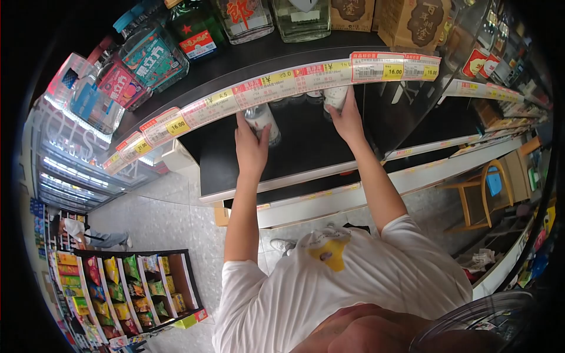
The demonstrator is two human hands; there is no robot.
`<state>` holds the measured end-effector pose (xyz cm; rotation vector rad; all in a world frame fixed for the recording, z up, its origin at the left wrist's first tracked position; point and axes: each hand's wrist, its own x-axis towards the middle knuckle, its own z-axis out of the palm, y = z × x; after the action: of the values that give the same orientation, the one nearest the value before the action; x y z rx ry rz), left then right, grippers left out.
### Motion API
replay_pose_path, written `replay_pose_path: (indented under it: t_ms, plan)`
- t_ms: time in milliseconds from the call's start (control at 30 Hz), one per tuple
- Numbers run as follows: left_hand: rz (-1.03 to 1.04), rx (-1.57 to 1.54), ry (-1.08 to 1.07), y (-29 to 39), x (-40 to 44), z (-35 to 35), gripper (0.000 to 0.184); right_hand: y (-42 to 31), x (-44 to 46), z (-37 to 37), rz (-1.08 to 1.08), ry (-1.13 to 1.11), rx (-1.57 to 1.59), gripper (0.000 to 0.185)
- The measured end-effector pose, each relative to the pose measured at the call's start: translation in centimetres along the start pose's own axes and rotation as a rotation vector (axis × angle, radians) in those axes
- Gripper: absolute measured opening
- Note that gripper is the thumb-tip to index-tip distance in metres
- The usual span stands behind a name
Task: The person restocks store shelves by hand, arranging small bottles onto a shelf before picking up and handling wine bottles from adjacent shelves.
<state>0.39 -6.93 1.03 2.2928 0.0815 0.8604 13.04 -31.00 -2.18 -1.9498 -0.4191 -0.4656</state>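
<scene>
2 white-labelled bottles (258,122) are at the black lower shelf (218,154), partly behind the price strip (282,81); the left hand (251,146) pinches 1 between thumb and fingers, the right hand (348,122) likewise pinches the other. glass bottles (244,26) line the upper shelf (247,57).

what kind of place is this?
Probably a convenience store or small supermarket: a strip of price tags, bottles lined up above it, and colourful packets displayed in rows at lower left.
</scene>
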Motion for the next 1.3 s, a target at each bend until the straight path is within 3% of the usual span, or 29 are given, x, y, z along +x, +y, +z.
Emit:
replay_pose_path:
  t_ms: [167, 300, 400, 633, 767, 867, 933, 967, 1033, 1100, 1167, 1233, 1267, 1300]
  plan:
    - [-0.085, -0.013, -0.017, 2.7, -4.8, -2.0, 0.075, 3.4, 3.4, 2.8, 0.026, 0.05, -0.089, 0.082]
    - [-0.109, -0.052, -0.064, 4.3, -6.5, -2.6, 0.079, 8.1, 5.9, 4.8, -0.072, 0.014, -0.135, 0.063]
    - [-0.11, -0.054, -0.113, 4.8, -6.5, -2.4, 0.082, 7.4, 6.7, 4.4, -0.153, -0.033, -0.05, 0.047]
    - [-0.003, -0.018, -0.111, 5.5, -5.1, -0.7, 0.082, 5.2, 6.1, 4.7, 0.011, -0.317, 0.112, 0.052]
    - [0.077, -0.035, -0.118, 6.0, -4.1, 0.3, 0.082, 4.8, 5.8, 6.2, 0.03, -0.5, 0.314, 0.064]
    - [0.053, -0.07, -0.18, 6.3, -3.5, 0.4, 0.081, 2.9, 5.2, 5.9, -0.009, -0.49, 0.306, 0.069]
    - [0.056, -0.094, -0.238, 6.3, -3.2, -0.2, 0.081, 4.7, 4.7, 6.2, -0.143, -0.37, 0.212, 0.07]
    - [0.079, -0.138, -0.205, 5.7, -3.1, -0.3, 0.08, 5.8, 4.8, 6.5, -0.215, -0.307, 0.166, 0.07]
    - [0.131, -0.225, -0.133, 3.9, -3.2, -0.2, 0.078, 0.6, 2.4, 3.1, 0.046, -0.254, 0.228, 0.067]
    - [0.058, -0.196, -0.084, 2.7, -2.4, -1.8, 0.073, 1.2, 0.6, 2.4, 0.032, -0.187, 0.472, 0.057]
    - [-0.011, -0.276, 0.071, 0.5, -0.6, -2.0, 0.07, -1.5, -1.5, 0.6, 0.016, -0.261, 0.611, 0.06]
    - [0.179, -0.071, 0.202, -2.0, 2.6, -2.1, 0.067, -3.8, -3.8, 0.7, -0.065, -0.37, 0.632, 0.069]
    - [0.265, 0.018, 0.308, -2.8, 3.9, -1.7, 0.055, -4.6, -4.6, 1.2, -0.098, -0.464, 0.705, 0.08]
    - [0.234, 0.013, 0.204, -4.0, 5.2, -1.4, 0.052, -4.5, -5.1, 1.9, -0.189, -0.447, 0.441, 0.09]
